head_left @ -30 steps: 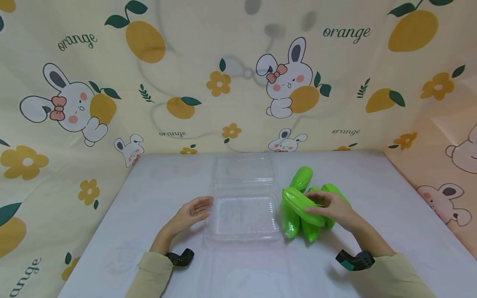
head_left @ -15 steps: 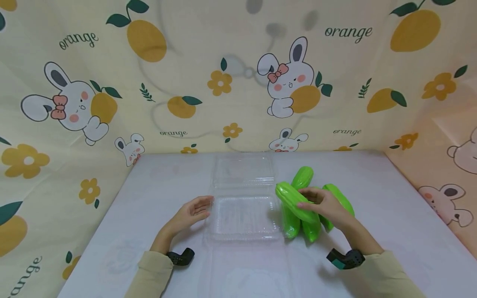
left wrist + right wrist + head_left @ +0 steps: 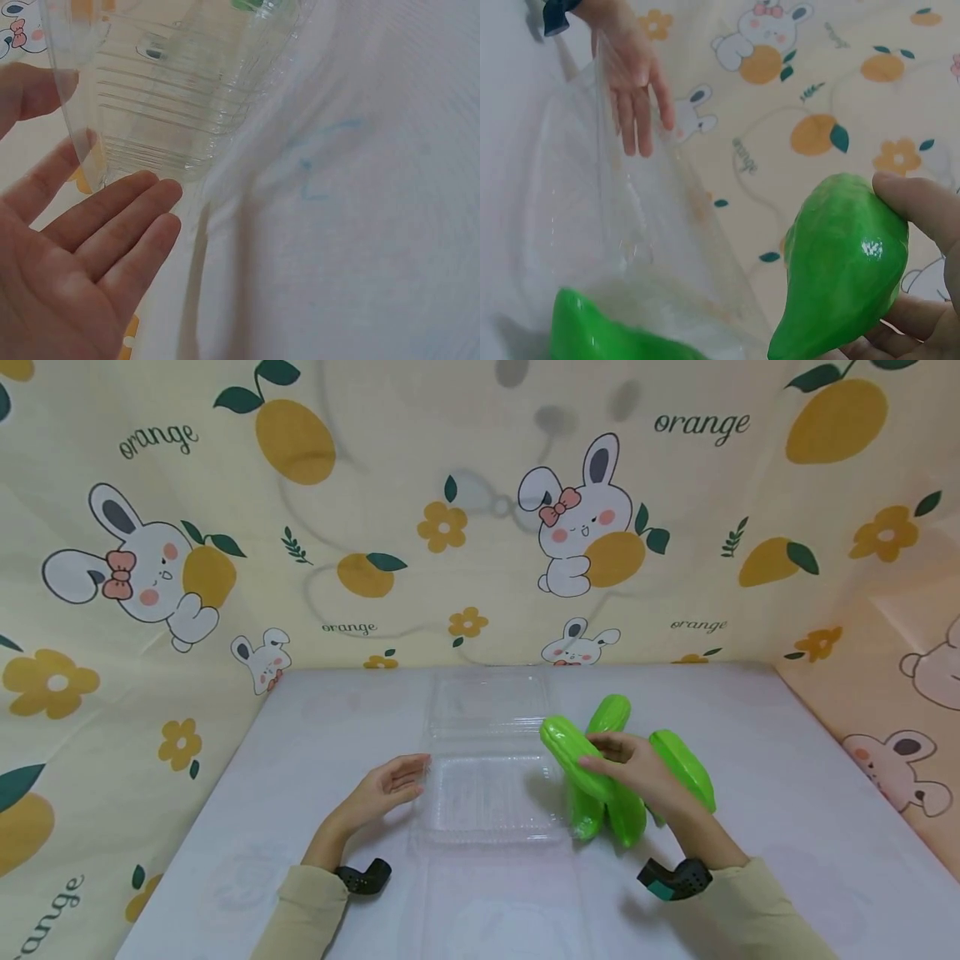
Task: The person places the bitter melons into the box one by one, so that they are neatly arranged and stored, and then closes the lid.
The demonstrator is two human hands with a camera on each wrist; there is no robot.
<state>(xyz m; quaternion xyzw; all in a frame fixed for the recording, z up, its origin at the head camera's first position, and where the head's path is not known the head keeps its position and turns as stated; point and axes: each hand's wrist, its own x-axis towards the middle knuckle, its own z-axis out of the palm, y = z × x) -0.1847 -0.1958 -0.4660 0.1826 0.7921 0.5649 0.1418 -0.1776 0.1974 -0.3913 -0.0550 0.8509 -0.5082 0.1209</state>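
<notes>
My right hand (image 3: 626, 768) grips a glossy, bright green ridged gourd (image 3: 568, 752) between thumb and fingers. The gourd tilts, its rounded far end pointing left toward the clear plastic clamshell box (image 3: 491, 838); in the right wrist view its narrow tip points down. Under and around it lie several more green gourds (image 3: 682, 768), partly hidden by the right hand. At the box's left edge my left hand (image 3: 388, 789) keeps its fingers extended, the fingertips right at the rim. The left wrist view shows its thumb and index fingertip (image 3: 90, 139) along that thin rim.
The box's lid (image 3: 489, 703) lies folded back behind its base. Everything stands on a white-covered table (image 3: 300, 710). A patterned cloth (image 3: 375, 485) with rabbits and oranges rises behind and at both sides.
My right hand has moved left with the gourd, from over the pile toward the box's right edge. The left hand has stayed where it was.
</notes>
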